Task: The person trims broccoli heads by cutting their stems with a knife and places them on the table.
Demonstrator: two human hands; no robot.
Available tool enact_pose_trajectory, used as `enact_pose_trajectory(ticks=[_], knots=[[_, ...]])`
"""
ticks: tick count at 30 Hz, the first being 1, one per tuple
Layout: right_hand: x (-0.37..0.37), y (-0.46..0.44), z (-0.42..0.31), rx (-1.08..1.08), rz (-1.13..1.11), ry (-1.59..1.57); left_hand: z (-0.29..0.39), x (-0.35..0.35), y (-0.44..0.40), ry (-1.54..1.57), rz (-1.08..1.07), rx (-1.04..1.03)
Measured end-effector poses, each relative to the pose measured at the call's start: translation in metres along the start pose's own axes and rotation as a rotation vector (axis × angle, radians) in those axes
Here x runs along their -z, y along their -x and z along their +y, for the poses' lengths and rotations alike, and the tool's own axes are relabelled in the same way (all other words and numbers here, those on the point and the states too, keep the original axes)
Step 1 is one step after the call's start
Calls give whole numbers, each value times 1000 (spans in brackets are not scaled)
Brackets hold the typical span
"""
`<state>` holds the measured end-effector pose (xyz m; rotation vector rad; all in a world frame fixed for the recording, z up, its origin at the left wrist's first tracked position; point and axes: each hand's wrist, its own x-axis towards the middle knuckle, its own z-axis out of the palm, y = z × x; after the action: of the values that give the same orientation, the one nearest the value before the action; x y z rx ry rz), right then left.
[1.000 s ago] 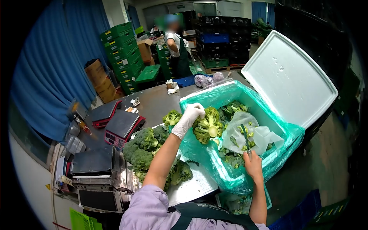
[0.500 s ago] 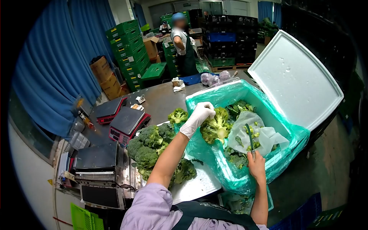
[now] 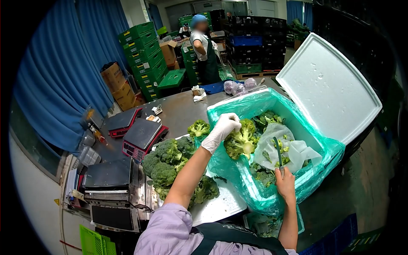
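Observation:
My left hand (image 3: 224,129), in a white glove, is closed on a broccoli head (image 3: 242,141) whose cut stem faces me. This head hangs over the near left rim of a foam box (image 3: 272,199) lined with green plastic. In my bare right hand (image 3: 284,177) is a knife (image 3: 278,152) with a dark green curved blade pointing up, over the box. Broccoli pieces and a translucent sheet (image 3: 297,154) lie inside the box. Left of it, a pile of broccoli (image 3: 163,163) rests on a white foam surface (image 3: 221,204), with a smaller head (image 3: 198,128) behind.
The foam lid (image 3: 331,87) leans up behind the box at right. Two red scales (image 3: 143,135) stand on the metal table (image 3: 178,111), with net-wrapped produce (image 3: 239,87) at its far edge. Farther back are green crates (image 3: 146,63) and a person in a dark apron (image 3: 208,63).
The view has shifted, so the scene sits slightly farther right in the frame. Both hands keep nearly the same place over the box, still holding the broccoli and the knife.

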<state>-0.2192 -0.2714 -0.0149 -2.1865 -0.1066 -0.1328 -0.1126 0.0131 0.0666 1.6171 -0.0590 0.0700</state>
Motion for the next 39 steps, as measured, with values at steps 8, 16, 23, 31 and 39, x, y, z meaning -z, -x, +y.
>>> enact_pose_trajectory(ticks=[8, 16, 23, 31, 39], knots=[[1, 1, -3, 10, -2, -6, -3, 1, -2, -24, -5, 5], [2, 2, -6, -3, -2, -11, -2, 0, 0, 2, 11, -5], [1, 3, -5, 6, 9, -1, -1, 0, 1, -7, 7, -12], [-6, 0, 9, 101, 94, 49, -1, 1, 0, -16, 15, -18], [-1, 2, -2, 18, 37, -5, -1, 2, -2, -43, -31, 14]])
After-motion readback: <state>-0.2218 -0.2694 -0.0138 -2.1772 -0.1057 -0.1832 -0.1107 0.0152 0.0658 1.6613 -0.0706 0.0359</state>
